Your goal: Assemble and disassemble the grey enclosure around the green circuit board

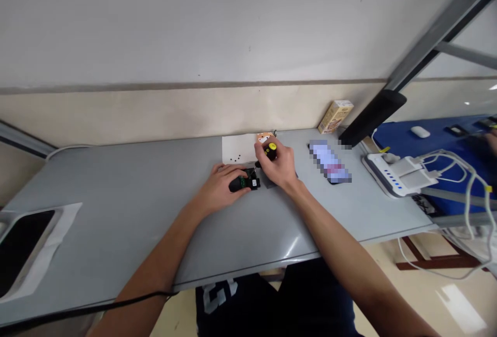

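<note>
1. While the left hand (pixel 221 189) lies over the black device (pixel 244 183), its fingers sit together and curl down on the device's top and far side, pinning it to the table. The wrist is low, and the forearm comes in from 7 o'clock.
2. Above it, the right hand (pixel 275 163) grips the screwdriver (pixel 271 151), which has a yellow end cap. Its fingers are closed around the handle, with the thumb side turned toward the left hand. The wrist is raised, and the forearm comes in from 5 o'clock.
3. The screwdriver's thin shaft (pixel 253 171) slants down toward the device at about 8 o'clock from the right hand. A green circuit board (pixel 243 181) shows on the device, which lies at the middle of the gray table (pixel 116 197).
4. At 12 o'clock from the device is a white paper sheet (pixel 236 148) holding small black screws (pixel 235 158). Just beside the sheet is a small orange card (pixel 264 137).
5. A pixelated phone (pixel 330 162) lies at 3 o'clock from the right hand, and a cardboard box (pixel 335 116) stands at 2 o'clock against the wall.
6. Farther out at 3 o'clock, a white power strip (pixel 392 175) sits by a blue table, where another person's hand (pixel 491 143) shows at the edge of view.
</note>
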`<action>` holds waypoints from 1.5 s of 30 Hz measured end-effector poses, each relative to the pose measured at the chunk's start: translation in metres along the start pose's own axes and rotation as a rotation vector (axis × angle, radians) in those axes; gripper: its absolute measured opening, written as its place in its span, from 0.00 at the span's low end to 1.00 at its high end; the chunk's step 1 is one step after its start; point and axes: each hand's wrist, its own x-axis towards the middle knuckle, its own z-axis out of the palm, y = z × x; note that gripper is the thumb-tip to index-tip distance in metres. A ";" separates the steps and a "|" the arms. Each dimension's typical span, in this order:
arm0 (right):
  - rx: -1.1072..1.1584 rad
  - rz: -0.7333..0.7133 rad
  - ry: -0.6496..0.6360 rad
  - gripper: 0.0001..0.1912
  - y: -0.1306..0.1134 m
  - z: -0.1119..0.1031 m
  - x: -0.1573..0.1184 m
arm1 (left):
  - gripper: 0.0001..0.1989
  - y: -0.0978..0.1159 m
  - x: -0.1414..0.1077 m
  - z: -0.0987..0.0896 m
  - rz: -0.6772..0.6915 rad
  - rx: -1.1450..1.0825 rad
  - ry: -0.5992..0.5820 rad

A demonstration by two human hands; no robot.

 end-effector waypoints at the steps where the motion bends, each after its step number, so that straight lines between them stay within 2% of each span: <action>1: 0.002 0.000 0.003 0.20 0.000 0.000 0.000 | 0.12 0.000 0.000 0.000 0.000 -0.001 0.003; 12: 0.019 -0.007 0.024 0.21 0.001 -0.001 -0.002 | 0.12 0.000 0.001 0.000 -0.003 0.006 0.007; 22: 0.011 -0.034 -0.035 0.20 -0.003 -0.001 -0.004 | 0.12 0.000 0.000 0.000 -0.005 0.004 -0.001; 27: 0.037 -0.031 -0.140 0.20 -0.007 0.000 0.004 | 0.12 -0.001 0.000 0.000 0.014 0.009 0.008; 32: 0.050 -0.113 -0.304 0.19 -0.010 0.004 0.017 | 0.12 -0.001 0.000 -0.001 0.017 0.023 0.003; 34: 0.045 -0.095 -0.301 0.19 -0.010 0.006 0.018 | 0.12 -0.001 0.000 -0.001 0.010 0.028 -0.001; 36: 0.062 -0.052 -0.244 0.18 -0.009 0.008 0.017 | 0.12 -0.001 0.001 -0.002 0.011 0.030 0.001; 38: 0.150 -0.033 -0.181 0.16 -0.009 0.010 0.015 | 0.12 0.000 0.001 -0.002 0.016 0.028 -0.002; 41: 0.444 0.003 -0.167 0.11 -0.007 0.014 0.012 | 0.12 -0.001 0.001 -0.002 0.015 0.021 -0.010; 45: 0.779 0.156 -0.208 0.15 -0.002 0.021 0.010 | 0.12 -0.001 0.000 -0.001 0.012 0.019 -0.011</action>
